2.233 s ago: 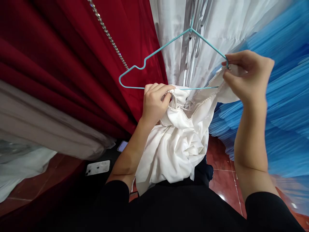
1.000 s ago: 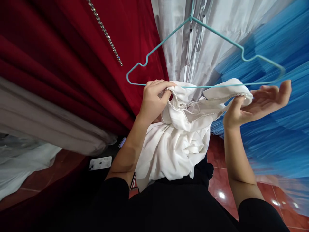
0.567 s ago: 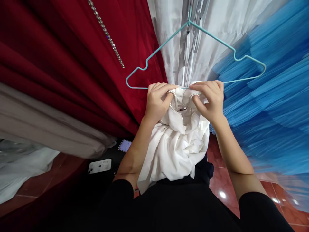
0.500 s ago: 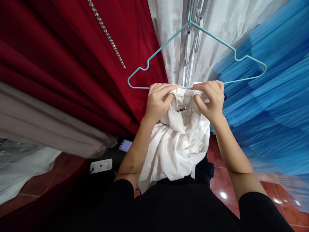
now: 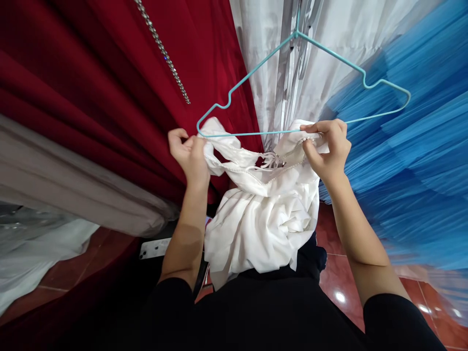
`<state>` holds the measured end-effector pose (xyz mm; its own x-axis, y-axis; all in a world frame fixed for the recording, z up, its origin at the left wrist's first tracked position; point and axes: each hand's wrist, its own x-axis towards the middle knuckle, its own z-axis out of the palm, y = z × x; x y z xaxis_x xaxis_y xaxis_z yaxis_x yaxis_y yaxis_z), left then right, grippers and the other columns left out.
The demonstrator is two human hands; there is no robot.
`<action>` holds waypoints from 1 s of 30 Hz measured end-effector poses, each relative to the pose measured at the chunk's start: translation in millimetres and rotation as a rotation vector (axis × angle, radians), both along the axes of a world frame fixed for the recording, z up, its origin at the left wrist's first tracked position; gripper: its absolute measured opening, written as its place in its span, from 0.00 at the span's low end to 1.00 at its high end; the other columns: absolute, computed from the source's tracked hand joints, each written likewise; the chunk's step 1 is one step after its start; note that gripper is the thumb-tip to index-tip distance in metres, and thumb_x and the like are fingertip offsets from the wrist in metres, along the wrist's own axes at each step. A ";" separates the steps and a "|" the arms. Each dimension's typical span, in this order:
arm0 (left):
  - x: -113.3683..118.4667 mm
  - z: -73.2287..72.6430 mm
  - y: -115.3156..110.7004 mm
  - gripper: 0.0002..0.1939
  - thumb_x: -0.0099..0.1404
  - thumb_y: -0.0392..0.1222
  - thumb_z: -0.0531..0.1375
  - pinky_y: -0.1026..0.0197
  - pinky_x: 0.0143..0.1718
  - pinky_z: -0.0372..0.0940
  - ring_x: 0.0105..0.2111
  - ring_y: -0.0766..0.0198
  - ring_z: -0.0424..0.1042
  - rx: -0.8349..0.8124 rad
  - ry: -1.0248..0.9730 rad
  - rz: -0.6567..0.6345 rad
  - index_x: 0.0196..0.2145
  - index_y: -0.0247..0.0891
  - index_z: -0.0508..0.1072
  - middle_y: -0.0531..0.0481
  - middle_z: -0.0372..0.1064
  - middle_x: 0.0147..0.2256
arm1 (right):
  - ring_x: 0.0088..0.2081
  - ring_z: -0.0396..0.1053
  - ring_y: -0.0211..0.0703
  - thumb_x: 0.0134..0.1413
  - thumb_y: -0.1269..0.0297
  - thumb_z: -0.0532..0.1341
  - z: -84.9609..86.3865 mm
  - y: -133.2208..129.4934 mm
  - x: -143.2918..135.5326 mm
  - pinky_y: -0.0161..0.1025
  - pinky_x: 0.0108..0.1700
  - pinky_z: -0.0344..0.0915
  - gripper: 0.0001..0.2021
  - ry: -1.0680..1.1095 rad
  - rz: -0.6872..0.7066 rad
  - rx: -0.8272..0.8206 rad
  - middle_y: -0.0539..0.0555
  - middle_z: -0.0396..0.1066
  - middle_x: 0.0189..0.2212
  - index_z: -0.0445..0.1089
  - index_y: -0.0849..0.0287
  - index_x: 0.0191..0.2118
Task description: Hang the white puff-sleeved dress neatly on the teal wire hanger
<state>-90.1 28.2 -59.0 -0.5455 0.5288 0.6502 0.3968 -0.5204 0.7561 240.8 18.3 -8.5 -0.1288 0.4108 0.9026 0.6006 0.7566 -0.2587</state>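
Note:
A white dress (image 5: 252, 219) with pearl-beaded edging hangs in folds in front of me, its neckline stretched wide between my hands. My left hand (image 5: 190, 155) pinches the left side of its top near the hanger's lower left corner. At the right, my right hand (image 5: 327, 147) grips the other side of the top against the lower bar, thumb on the pearl edge. The light-blue hanger (image 5: 263, 132) hangs upright, its lower bar crossing the top of the dress. White laces show at the middle of the neckline.
Dark red fabric (image 5: 204, 58) with a rhinestone strip (image 5: 164, 53) hangs at left, beside grey-beige cloth (image 5: 80, 170). Blue tulle (image 5: 413, 170) fills the right side. A white phone (image 5: 153, 248) lies on a black surface at lower left. Reddish tiles (image 5: 336, 273) cover the floor.
My left hand has moved left, away from the right one, drawing the dress top out along the hanger bar. The hanger has shifted slightly right; my right hand keeps its grip.

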 end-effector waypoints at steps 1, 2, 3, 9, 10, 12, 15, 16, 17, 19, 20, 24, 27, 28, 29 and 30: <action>-9.4 9.4 8.4 0.34 0.70 0.73 0.64 0.60 0.31 0.55 0.25 0.72 0.56 0.046 0.019 -0.012 0.38 0.44 0.50 0.58 0.45 0.28 | 0.43 0.80 0.50 0.61 0.67 0.63 0.4 0.0 1.9 0.57 0.56 0.73 0.07 -0.028 0.003 -0.008 0.48 0.83 0.42 0.71 0.48 0.44; -16.7 20.4 15.6 0.35 0.70 0.73 0.65 0.61 0.30 0.53 0.25 0.73 0.54 0.101 0.046 0.004 0.38 0.43 0.50 0.58 0.44 0.28 | 0.44 0.81 0.50 0.61 0.66 0.63 0.8 0.0 3.5 0.58 0.58 0.72 0.06 -0.053 0.010 -0.015 0.47 0.83 0.42 0.71 0.49 0.43; -21.7 32.5 21.5 0.35 0.70 0.72 0.65 0.62 0.29 0.52 0.25 0.75 0.53 0.134 0.080 0.008 0.38 0.43 0.51 0.58 0.43 0.29 | 0.45 0.82 0.50 0.61 0.65 0.64 1.0 0.0 4.7 0.58 0.60 0.72 0.05 -0.072 0.018 -0.025 0.47 0.83 0.42 0.71 0.49 0.42; -4.6 96.7 46.2 0.28 0.72 0.56 0.71 0.62 0.22 0.49 0.22 0.77 0.52 0.233 0.222 -0.127 0.37 0.43 0.55 0.56 0.52 0.34 | 0.46 0.83 0.52 0.62 0.64 0.64 1.4 -2.1 3.7 0.61 0.65 0.70 0.02 -0.065 0.032 -0.053 0.48 0.83 0.42 0.72 0.49 0.40; 2.7 101.3 51.0 0.25 0.73 0.52 0.71 0.63 0.22 0.51 0.23 0.77 0.54 0.212 0.253 -0.161 0.38 0.44 0.56 0.57 0.54 0.35 | 0.45 0.82 0.51 0.62 0.64 0.64 1.5 -2.7 3.1 0.61 0.65 0.70 0.02 -0.056 0.032 -0.046 0.48 0.83 0.42 0.72 0.49 0.40; 19.1 104.5 58.0 0.21 0.75 0.47 0.71 0.65 0.27 0.62 0.28 0.77 0.63 0.195 0.317 -0.197 0.43 0.45 0.59 0.58 0.59 0.37 | 0.44 0.82 0.50 0.63 0.64 0.64 1.5 -3.7 2.8 0.61 0.64 0.70 0.02 -0.044 0.029 -0.027 0.47 0.83 0.42 0.72 0.49 0.41; 47.6 99.2 48.8 0.18 0.79 0.47 0.69 0.63 0.45 0.74 0.47 0.72 0.73 0.275 0.372 -0.157 0.51 0.45 0.61 0.56 0.66 0.45 | 0.43 0.82 0.50 0.62 0.64 0.64 0.9 -5.0 3.6 0.61 0.63 0.71 0.02 -0.054 0.011 -0.015 0.47 0.83 0.42 0.71 0.48 0.40; 58.1 96.1 39.2 0.16 0.81 0.47 0.66 0.61 0.49 0.74 0.51 0.68 0.73 0.295 0.382 -0.129 0.53 0.45 0.62 0.53 0.67 0.49 | 0.44 0.82 0.50 0.62 0.63 0.63 0.7 -5.2 3.7 0.60 0.62 0.71 0.02 -0.062 0.004 -0.017 0.47 0.83 0.42 0.71 0.49 0.40; 68.7 92.6 27.4 0.13 0.82 0.46 0.64 0.59 0.51 0.74 0.52 0.66 0.73 0.296 0.402 -0.093 0.53 0.44 0.62 0.52 0.67 0.50 | 0.44 0.82 0.50 0.62 0.63 0.63 0.5 -5.2 3.7 0.60 0.62 0.71 0.02 -0.071 -0.002 -0.020 0.47 0.83 0.41 0.70 0.49 0.40; 89.2 84.3 2.9 0.04 0.82 0.40 0.60 0.54 0.56 0.73 0.51 0.62 0.75 0.221 0.470 -0.180 0.51 0.44 0.67 0.50 0.69 0.49 | 0.44 0.82 0.50 0.61 0.62 0.63 0.6 -4.5 2.7 0.60 0.61 0.71 0.01 -0.079 -0.007 -0.026 0.48 0.83 0.41 0.70 0.49 0.39; 98.4 79.8 -7.2 0.03 0.82 0.38 0.57 0.53 0.56 0.74 0.51 0.60 0.76 0.166 0.528 -0.266 0.50 0.45 0.69 0.49 0.72 0.49 | 0.44 0.82 0.50 0.61 0.62 0.63 0.8 -4.1 1.9 0.60 0.61 0.72 0.01 -0.076 -0.005 -0.024 0.48 0.83 0.41 0.70 0.49 0.39; 121.1 65.9 -22.5 0.13 0.79 0.35 0.54 0.53 0.53 0.73 0.49 0.55 0.81 -0.072 0.752 -0.490 0.49 0.44 0.78 0.48 0.81 0.47 | 0.45 0.82 0.50 0.62 0.64 0.63 -0.7 -4.7 3.6 0.61 0.61 0.73 0.04 -0.056 0.026 0.015 0.48 0.83 0.42 0.71 0.48 0.43; 122.0 68.1 -21.2 0.16 0.76 0.32 0.56 0.55 0.49 0.73 0.46 0.56 0.82 -0.130 0.700 -0.496 0.47 0.44 0.83 0.50 0.83 0.44 | 0.50 0.81 0.54 0.60 0.64 0.64 -6.6 -8.8 21.0 0.62 0.59 0.74 0.08 -0.009 -0.003 0.113 0.49 0.81 0.44 0.72 0.48 0.45; 120.0 70.8 -21.1 0.16 0.75 0.31 0.56 0.56 0.47 0.73 0.46 0.56 0.83 -0.141 0.671 -0.503 0.46 0.44 0.83 0.50 0.84 0.43 | 0.50 0.80 0.55 0.57 0.65 0.64 -8.9 -9.8 31.1 0.61 0.56 0.75 0.08 0.034 -0.062 0.167 0.50 0.80 0.43 0.72 0.48 0.43; 117.3 73.7 -21.4 0.16 0.74 0.30 0.57 0.56 0.47 0.74 0.46 0.56 0.83 -0.147 0.651 -0.515 0.45 0.44 0.84 0.51 0.84 0.43 | 0.48 0.80 0.55 0.55 0.66 0.64 -10.6 -9.7 43.2 0.58 0.52 0.75 0.08 0.089 -0.143 0.210 0.51 0.79 0.41 0.73 0.49 0.42; 114.3 76.5 -21.9 0.16 0.73 0.30 0.58 0.56 0.47 0.74 0.46 0.56 0.83 -0.149 0.637 -0.527 0.44 0.43 0.84 0.51 0.84 0.43 | 0.43 0.78 0.52 0.52 0.68 0.64 -11.2 -8.3 56.8 0.54 0.46 0.73 0.09 0.154 -0.229 0.237 0.51 0.77 0.38 0.73 0.50 0.40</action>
<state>24.3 6.3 17.5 0.2445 0.7161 0.6538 0.5041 -0.6698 0.5452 297.5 10.0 -19.7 0.0877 0.1907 0.9777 0.7290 0.6566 -0.1934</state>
